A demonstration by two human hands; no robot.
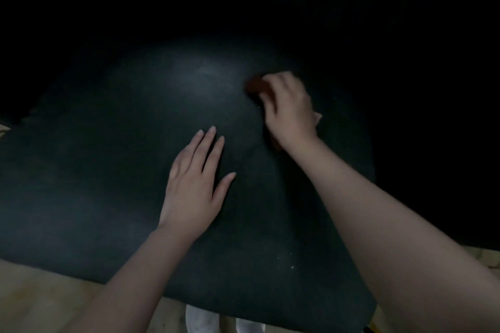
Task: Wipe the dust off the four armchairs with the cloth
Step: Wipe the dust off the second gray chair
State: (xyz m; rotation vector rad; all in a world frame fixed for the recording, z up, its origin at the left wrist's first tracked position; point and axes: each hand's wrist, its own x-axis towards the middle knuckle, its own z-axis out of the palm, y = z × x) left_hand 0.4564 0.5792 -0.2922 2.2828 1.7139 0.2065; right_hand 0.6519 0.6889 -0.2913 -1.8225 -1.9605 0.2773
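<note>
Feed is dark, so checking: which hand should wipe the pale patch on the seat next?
Right. The right hand grips the cloth beside the pale patch; the left hand lies flat, bare, on the seat.

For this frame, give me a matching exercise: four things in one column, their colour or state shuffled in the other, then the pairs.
Things:
1. left hand
2. right hand
3. cloth
4. armchair seat

Descriptions:
a. reddish-brown
b. dark, lying under both hands
c. flat, fingers straight
d. fingers curled round the cloth

Pairs: 1-c, 2-d, 3-a, 4-b
</note>
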